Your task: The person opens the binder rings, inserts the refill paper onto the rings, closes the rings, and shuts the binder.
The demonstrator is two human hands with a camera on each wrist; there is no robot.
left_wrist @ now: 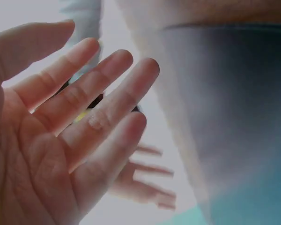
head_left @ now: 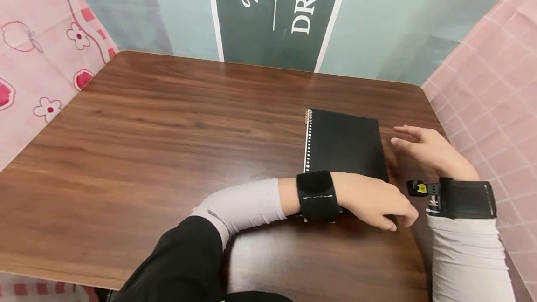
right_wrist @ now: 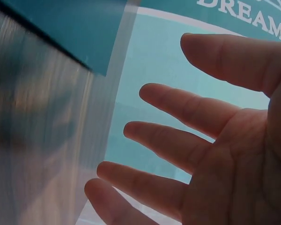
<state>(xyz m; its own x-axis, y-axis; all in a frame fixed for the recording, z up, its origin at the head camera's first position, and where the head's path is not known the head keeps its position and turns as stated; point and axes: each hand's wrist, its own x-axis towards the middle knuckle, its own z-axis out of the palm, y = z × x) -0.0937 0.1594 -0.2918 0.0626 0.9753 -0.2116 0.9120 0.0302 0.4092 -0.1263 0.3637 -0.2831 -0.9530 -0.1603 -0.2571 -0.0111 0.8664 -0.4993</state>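
Observation:
A black spiral-bound notebook (head_left: 344, 143) lies on the wooden table, its white wire binding along the left side. My left hand (head_left: 373, 199) reaches across the notebook's near end and hides that part of it; whether it touches the cover I cannot tell. In the left wrist view the left hand (left_wrist: 70, 117) has its fingers extended and holds nothing. To the right of the notebook, apart from its edge, is my right hand (head_left: 436, 150). The right wrist view shows that right hand (right_wrist: 215, 145) with spread fingers and an empty palm.
The brown wooden table (head_left: 168, 153) stretches far to the left. A pink tiled-pattern cloth (head_left: 495, 83) hangs close on the right. A green-and-blue printed backdrop (head_left: 268, 17) stands behind the table, and a pink fruit-and-flower cloth (head_left: 42, 50) hangs at left.

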